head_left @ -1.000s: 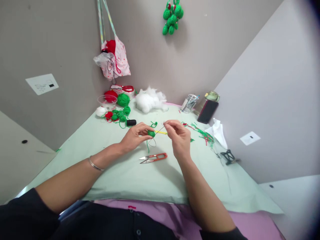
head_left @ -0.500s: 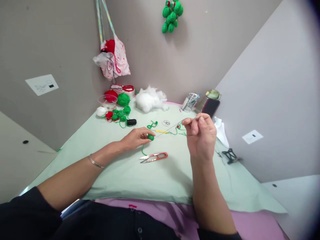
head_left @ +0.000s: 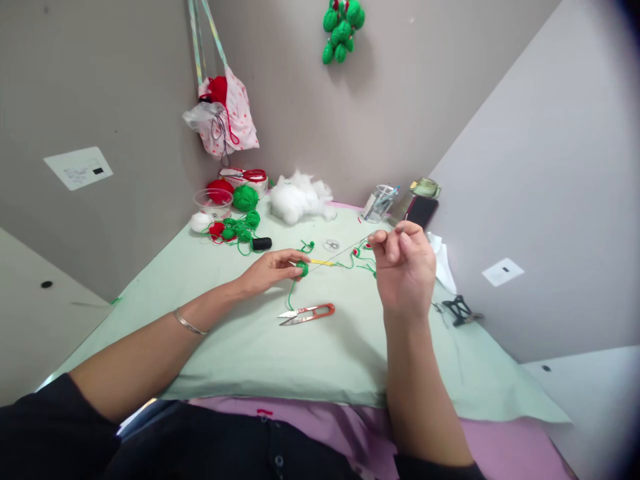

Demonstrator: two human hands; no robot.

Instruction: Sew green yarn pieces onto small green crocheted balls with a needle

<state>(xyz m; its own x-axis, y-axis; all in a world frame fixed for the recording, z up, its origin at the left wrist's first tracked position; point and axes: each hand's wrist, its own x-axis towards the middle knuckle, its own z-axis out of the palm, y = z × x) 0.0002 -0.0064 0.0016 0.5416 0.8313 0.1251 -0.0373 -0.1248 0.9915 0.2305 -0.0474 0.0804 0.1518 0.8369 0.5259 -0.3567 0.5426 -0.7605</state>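
My left hand (head_left: 274, 269) pinches a small green crocheted piece (head_left: 302, 269) between thumb and fingers above the table. A green yarn tail hangs from the piece toward the thread snips (head_left: 307, 314), which lie with blades apart and an orange handle. From the piece a thin dark thread (head_left: 343, 252) runs taut up to my right hand (head_left: 406, 263). That hand is raised, its fingers closed, with a thin needle-like tip (head_left: 404, 222) showing at the fingertips. Behind the left fingers lies a yellow-handled crochet hook (head_left: 323, 262), partly covered.
Left back: green yarn (head_left: 245, 198), a plastic tub (head_left: 213, 203), a black thread spool (head_left: 262, 244). White stuffing (head_left: 299, 199) sits at the back. On the right are a clear cup (head_left: 380, 204), a phone (head_left: 423, 211) and a black stand (head_left: 461, 311). A bag (head_left: 230, 113) hangs on the wall.
My right hand has shifted slightly right, keeping the thread taut. The green piece has turned a little in my left hand, whose fingers now extend further over the crochet hook.
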